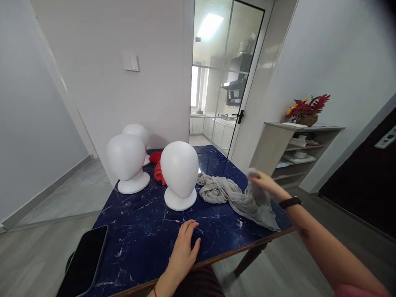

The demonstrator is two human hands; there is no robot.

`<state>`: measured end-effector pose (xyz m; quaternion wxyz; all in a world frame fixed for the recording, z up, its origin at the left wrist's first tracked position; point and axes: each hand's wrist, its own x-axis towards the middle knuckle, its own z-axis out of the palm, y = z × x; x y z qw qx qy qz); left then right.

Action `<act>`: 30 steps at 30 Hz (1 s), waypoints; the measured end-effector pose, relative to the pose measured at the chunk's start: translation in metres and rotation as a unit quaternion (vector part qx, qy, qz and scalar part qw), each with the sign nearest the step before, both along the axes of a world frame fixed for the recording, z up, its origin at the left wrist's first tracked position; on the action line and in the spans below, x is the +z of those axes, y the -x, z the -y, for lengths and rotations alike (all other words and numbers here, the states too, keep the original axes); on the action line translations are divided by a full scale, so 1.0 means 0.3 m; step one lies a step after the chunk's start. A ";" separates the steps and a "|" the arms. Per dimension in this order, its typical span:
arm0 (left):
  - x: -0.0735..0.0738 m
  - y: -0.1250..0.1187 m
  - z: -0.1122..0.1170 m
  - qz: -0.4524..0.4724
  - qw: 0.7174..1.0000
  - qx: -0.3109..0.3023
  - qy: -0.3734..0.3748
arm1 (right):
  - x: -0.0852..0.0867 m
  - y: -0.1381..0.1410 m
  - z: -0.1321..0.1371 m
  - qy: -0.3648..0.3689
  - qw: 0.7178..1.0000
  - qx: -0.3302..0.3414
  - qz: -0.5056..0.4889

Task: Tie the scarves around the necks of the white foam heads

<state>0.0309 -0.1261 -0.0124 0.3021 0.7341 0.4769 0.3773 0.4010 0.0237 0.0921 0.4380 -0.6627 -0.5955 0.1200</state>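
My right hand (261,181), with a dark band at the wrist, grips one end of a thin grey scarf (221,189) and lifts it off the table's right side. The rest of the scarf lies crumpled on the blue marbled tabletop (145,243). My left hand (185,247) rests near the front edge, fingers stretched out and holding nothing. Just beyond it stands a white mannequin head (180,171) on a round base. A second white head (126,159) is at the left, and a third (137,133) stands partly hidden behind it.
A red cloth (159,171) lies between the heads, partly hidden. At the front left corner is a black phone (85,260). Behind the table are a glass door (216,78) and, to the right, a low shelf (275,144) with a flower basket (306,117).
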 end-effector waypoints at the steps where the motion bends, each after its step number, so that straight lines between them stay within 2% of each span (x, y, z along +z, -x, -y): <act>1: -0.005 -0.009 -0.006 -0.008 1.000 -0.007 -0.002 | -0.027 0.055 -0.002 0.017 0.999 0.004 0.048; 4: -0.017 -0.027 -0.019 -0.010 1.000 -0.021 -0.012 | -0.105 0.279 0.003 0.042 0.966 0.051 0.250; 7: -0.015 -0.027 -0.012 -0.003 0.999 -0.032 -0.019 | -0.172 0.487 0.017 0.042 0.948 0.149 0.279; 9: -0.010 -0.020 -0.003 -0.005 0.999 -0.039 -0.019 | -0.207 0.562 0.038 0.048 0.938 0.208 0.275; 11: -0.004 -0.015 0.005 -0.008 0.999 -0.045 -0.018 | -0.230 0.574 0.076 0.054 0.928 0.252 0.271; 14: 0.004 -0.018 0.009 -0.002 0.999 -0.049 -0.016 | -0.237 0.496 0.161 0.065 0.920 0.286 0.260; 18: 0.021 -0.035 -0.003 0.024 0.999 -0.045 -0.013 | -0.175 0.330 0.262 0.165 0.904 0.287 0.269; 20: 0.029 -0.043 -0.012 0.035 0.998 -0.044 -0.012 | -0.127 0.284 0.265 0.176 0.903 0.278 0.276; 23: 0.033 -0.047 -0.022 0.047 0.998 -0.045 -0.017 | -0.084 0.313 0.181 0.065 0.951 0.182 0.240; 25: 0.033 -0.046 -0.022 0.049 0.997 -0.049 -0.024 | -0.092 0.387 0.080 0.006 0.973 0.114 0.198; 27: 0.032 -0.042 -0.017 0.043 0.997 -0.052 -0.030 | -0.122 0.474 -0.025 0.019 0.975 0.102 0.195; 30: 0.027 -0.032 -0.005 0.023 0.998 -0.053 -0.030 | -0.164 0.567 -0.130 0.112 0.956 0.078 0.259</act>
